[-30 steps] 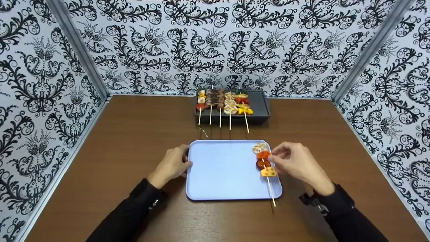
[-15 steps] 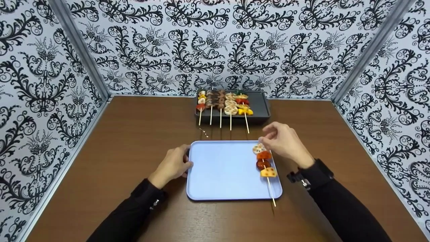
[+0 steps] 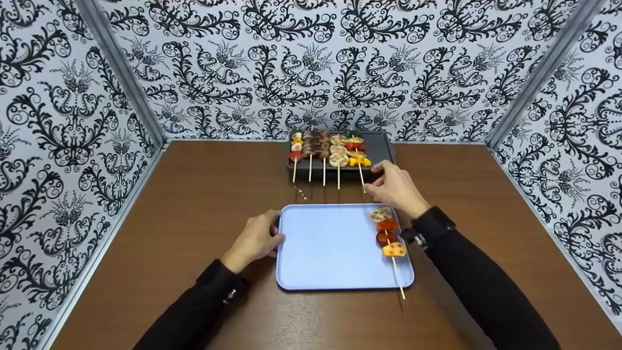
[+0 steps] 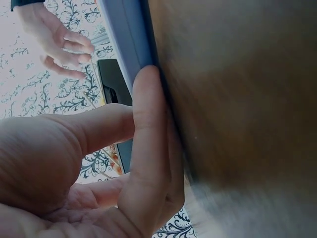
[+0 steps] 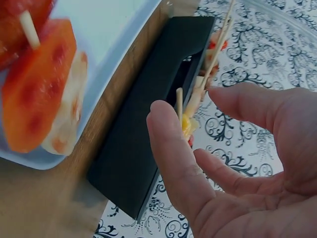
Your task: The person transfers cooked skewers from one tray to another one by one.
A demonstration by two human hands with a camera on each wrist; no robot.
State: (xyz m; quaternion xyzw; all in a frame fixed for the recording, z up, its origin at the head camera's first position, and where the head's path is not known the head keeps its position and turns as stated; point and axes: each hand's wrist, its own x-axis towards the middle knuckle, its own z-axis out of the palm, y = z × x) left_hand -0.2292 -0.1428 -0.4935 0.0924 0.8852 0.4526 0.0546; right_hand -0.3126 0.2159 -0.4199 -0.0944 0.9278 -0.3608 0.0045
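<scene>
My left hand (image 3: 253,238) grips the left edge of a pale blue tray (image 3: 330,250), thumb at the rim and fingers below it in the left wrist view. On the tray's right side lies a skewer (image 3: 387,225) of lotus root, orange and red pieces and a yellow piece, its stick reaching past the front rim. My right hand (image 3: 396,189) is at the stick end of the rightmost skewer (image 3: 359,162) on the grill. In the right wrist view its thumb and forefinger stand apart on either side of that stick.
A dark rectangular grill (image 3: 379,146) stands at the back of the brown table (image 3: 204,194), holding several skewers with sticks jutting forward. Small pale marks (image 3: 301,193) show between grill and tray. Patterned walls (image 3: 218,73) enclose the table.
My right hand has left the skewer on the tray and moved forward to the rightmost skewer's stick on the grill. My left hand stays at the tray's edge.
</scene>
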